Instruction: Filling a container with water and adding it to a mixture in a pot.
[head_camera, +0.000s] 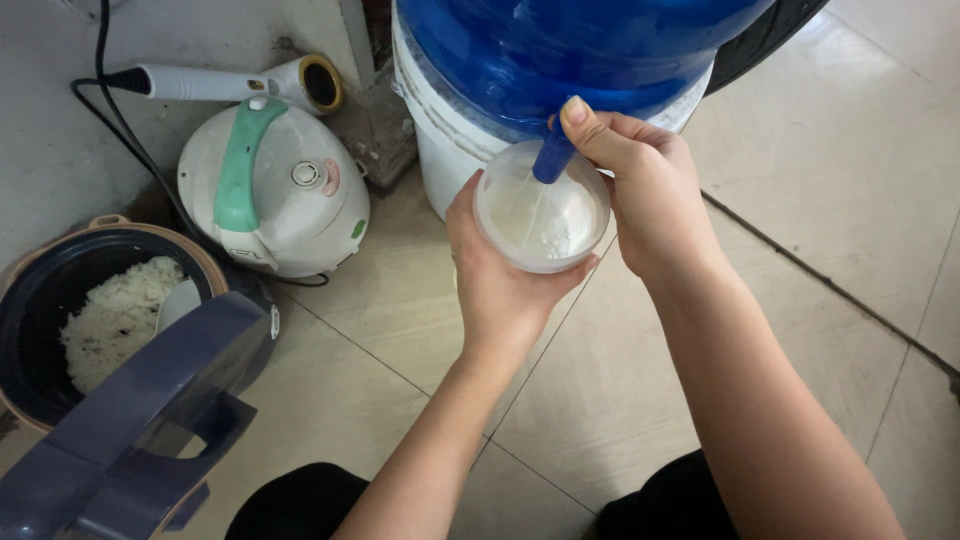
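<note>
The clear plastic cup (541, 212) sits directly under the blue tap (553, 157) of the big blue water bottle (570, 45), which rests on a white bucket-like stand (440, 150) on the tiled floor (800, 200). A thin stream runs from the tap into the cup, and the cup holds only a shallow pool at its bottom, so the filling looks barely begun, with most of the cup's depth yet to fill.

The left hand (500, 270) has its grip wrapped around the cup from below and behind, fingers curled on the wall. The right hand (645, 190) has its grip closed on the tap, thumb pressing on top of it.

Further out on the floor toward the left edge stands a white rice cooker with a green handle (270, 190), lid shut. A hair dryer (240, 82) lies behind it. At the far left, an open cooker pot (40, 300) holds cooked rice (115, 320), its dark blue lid (140, 420) raised in the near-left corner.
</note>
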